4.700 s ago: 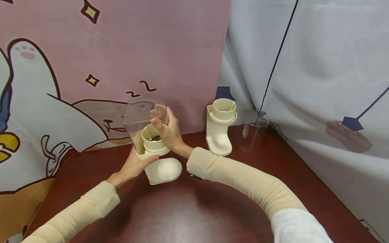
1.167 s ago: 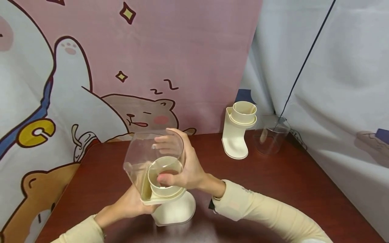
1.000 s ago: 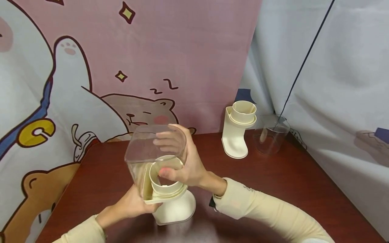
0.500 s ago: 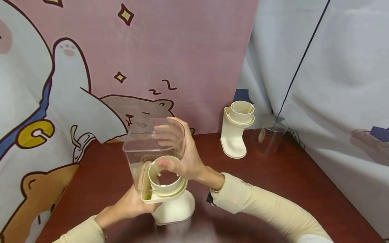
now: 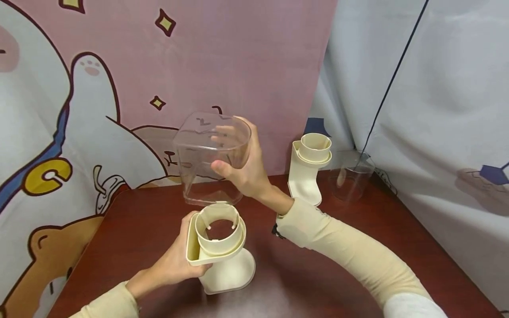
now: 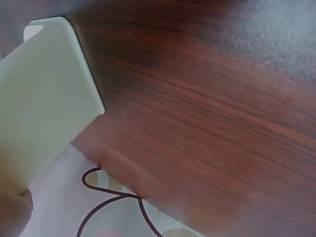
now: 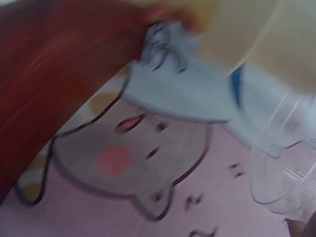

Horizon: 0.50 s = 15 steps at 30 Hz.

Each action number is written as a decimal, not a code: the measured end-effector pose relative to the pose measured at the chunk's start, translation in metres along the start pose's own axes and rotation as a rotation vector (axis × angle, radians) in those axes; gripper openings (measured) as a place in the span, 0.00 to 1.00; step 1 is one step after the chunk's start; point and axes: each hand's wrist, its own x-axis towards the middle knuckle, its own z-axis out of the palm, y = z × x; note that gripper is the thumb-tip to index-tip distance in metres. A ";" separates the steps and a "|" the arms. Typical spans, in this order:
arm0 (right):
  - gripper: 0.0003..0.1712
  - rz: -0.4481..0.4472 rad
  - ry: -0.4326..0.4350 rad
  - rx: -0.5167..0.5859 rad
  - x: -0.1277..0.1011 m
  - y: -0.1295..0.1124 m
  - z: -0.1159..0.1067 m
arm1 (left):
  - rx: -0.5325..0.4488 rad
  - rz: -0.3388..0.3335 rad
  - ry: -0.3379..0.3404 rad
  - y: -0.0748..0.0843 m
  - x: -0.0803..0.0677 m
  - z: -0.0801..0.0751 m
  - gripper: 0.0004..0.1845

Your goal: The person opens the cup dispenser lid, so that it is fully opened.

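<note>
In the head view, my left hand [image 5: 175,260] grips the upper back of a cream plastic stand [image 5: 228,276], which has a round collar on top and a rounded foot. The same stand fills the left edge of the left wrist view, with a bit of my left hand [image 6: 15,212] below. My right hand [image 5: 250,172] holds a clear plastic container [image 5: 195,172] just above the collar. The thumb is on the near side, and the other fingers show through the clear wall. In the right wrist view the container [image 7: 276,182] appears at the right edge, blurred.
Farther back on the dark red table [image 5: 135,238] stands a second cream stand [image 5: 304,179] of the same shape. Beside it is another clear container [image 5: 350,181], close to the white cloth wall [image 5: 421,128]. A pink printed cloth [image 5: 246,57] hangs behind the table.
The clear container has come up off the stand in my right hand. Earlier, the stand moved nearer to me; my left hand keeps its grip. The second stand and container stay in place.
</note>
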 end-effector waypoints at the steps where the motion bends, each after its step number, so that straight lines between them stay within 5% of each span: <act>1: 0.53 -0.014 0.003 -0.024 0.002 0.004 -0.002 | -0.008 -0.004 -0.001 0.000 -0.001 0.000 0.60; 6: 0.53 -0.039 0.055 -0.192 0.006 0.022 -0.011 | -0.048 -0.004 -0.003 0.002 -0.004 -0.001 0.60; 11: 0.48 0.042 0.117 -0.351 0.004 0.046 -0.023 | -0.065 0.012 -0.014 0.001 -0.002 0.000 0.60; 15: 0.50 0.121 0.197 -0.539 -0.004 0.090 -0.043 | -0.086 0.031 -0.008 0.010 0.003 0.000 0.59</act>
